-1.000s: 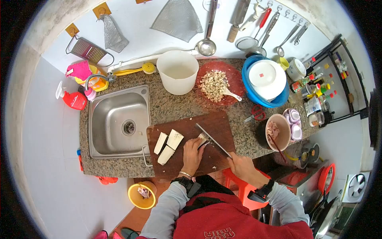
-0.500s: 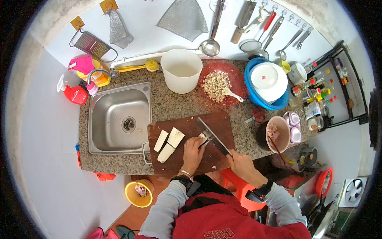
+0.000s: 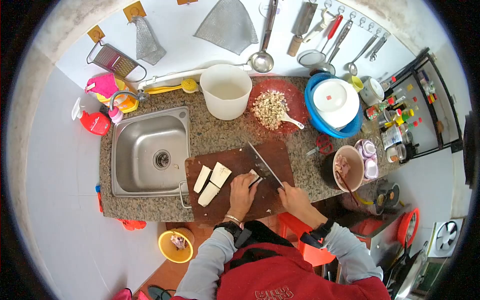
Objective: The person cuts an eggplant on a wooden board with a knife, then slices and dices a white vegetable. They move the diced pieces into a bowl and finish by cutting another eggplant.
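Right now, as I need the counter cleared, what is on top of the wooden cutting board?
On the cutting board lie three pale wedges. The left hand pins a small piece, mostly covered by it, and the right hand holds the cleaver beside it.

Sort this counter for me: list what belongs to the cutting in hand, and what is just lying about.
In use: left hand holding the white piece; right hand on the cleaver; cutting board; cut slabs on it.
Lying about: scissors, white bucket, blue basin, sink, spray bottle.
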The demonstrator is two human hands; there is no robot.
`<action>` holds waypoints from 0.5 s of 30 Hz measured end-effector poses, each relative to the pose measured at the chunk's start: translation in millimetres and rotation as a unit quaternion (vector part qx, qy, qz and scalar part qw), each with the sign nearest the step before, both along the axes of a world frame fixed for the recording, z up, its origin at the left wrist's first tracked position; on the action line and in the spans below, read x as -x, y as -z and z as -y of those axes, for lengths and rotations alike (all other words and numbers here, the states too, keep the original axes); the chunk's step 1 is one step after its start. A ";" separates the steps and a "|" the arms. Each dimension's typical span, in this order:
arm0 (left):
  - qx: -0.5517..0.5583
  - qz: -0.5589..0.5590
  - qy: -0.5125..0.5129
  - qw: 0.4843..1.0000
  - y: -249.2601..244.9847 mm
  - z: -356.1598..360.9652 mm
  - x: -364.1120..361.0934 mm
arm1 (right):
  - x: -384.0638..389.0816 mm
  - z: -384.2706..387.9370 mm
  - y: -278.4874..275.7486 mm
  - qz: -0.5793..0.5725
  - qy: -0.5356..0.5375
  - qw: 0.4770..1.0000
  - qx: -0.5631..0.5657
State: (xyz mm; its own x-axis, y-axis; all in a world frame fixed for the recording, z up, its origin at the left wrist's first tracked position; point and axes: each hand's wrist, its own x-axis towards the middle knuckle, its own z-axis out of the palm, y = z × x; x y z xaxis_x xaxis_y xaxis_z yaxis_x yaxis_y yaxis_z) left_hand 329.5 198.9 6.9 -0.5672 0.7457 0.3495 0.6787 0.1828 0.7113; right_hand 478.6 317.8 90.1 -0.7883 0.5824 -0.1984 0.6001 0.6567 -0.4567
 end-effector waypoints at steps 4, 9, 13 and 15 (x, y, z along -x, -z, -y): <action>0.004 0.001 -0.003 1.000 3.0 1.0 -1.3 | -17.7 3.3 -28.6 0.034 -0.027 0.999 -0.018; 0.009 0.006 -0.005 1.000 3.9 0.7 -0.4 | -26.0 7.0 -38.3 0.024 -0.062 0.998 -0.013; 0.009 0.002 -0.004 1.000 1.5 2.1 -0.1 | -13.3 7.7 -17.8 0.050 -0.052 0.997 -0.016; 0.007 -0.002 -0.001 1.000 0.4 0.2 -0.5 | -4.5 7.8 -6.8 0.047 -0.041 0.998 -0.020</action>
